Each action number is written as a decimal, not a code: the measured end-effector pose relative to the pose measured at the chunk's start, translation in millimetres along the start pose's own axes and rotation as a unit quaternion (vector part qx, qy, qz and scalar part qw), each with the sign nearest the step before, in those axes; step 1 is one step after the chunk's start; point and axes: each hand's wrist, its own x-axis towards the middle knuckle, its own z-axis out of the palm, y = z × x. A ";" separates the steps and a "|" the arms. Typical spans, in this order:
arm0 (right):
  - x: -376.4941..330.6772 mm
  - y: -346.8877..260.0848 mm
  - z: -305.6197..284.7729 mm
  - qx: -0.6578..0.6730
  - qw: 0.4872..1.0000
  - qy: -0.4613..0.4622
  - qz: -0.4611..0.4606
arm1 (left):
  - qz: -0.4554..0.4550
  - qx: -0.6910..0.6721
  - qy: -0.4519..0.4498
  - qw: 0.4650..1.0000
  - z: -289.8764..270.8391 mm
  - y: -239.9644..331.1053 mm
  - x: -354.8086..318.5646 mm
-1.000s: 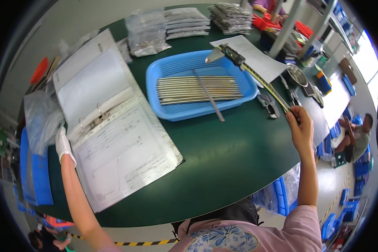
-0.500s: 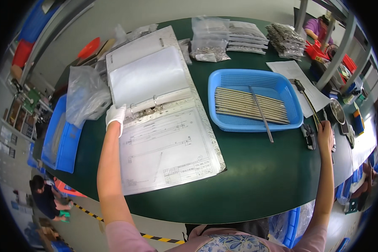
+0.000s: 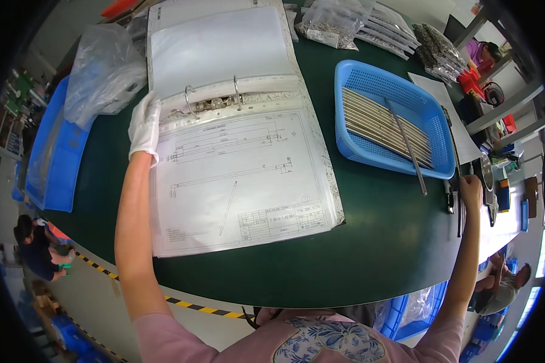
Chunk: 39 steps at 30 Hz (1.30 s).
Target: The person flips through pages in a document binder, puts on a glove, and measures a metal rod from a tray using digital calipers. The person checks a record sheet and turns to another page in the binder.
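The open ring binder (image 3: 236,145) lies flat on the dark green table (image 3: 369,254) and serves as the landmark. Its near page is a technical drawing in a clear sleeve (image 3: 242,181), reaching almost to the table's near edge.

At the binder's left edge, level with the metal rings (image 3: 212,97), the left hand (image 3: 144,124) in a white glove rests on the sleeve's margin. Its fingers lie together and flat, pointing away from the person, pressing on the page rather than clamped round it.

Well to the right of the binder, at the table's right rim, the bare right hand (image 3: 470,189) is curled with fingers closed on a thin dark tool (image 3: 459,212); what the tool is cannot be told.

Right of the binder and a little farther off, a blue plastic basket (image 3: 369,78) holds a layer of long metal rods (image 3: 384,124), with one rod (image 3: 409,151) lying across them and jutting over the near rim.

Left of the binder lie a blue bin (image 3: 57,175) and a crumpled clear plastic bag (image 3: 103,72). Beyond the binder's far right corner sit bags of small parts (image 3: 333,21).
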 end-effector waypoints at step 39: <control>-124.0 -401.0 -46.8 0.248 0.753 -0.026 -0.609 | -0.218 -0.520 -0.080 0.822 -43.8 11.6 -9.5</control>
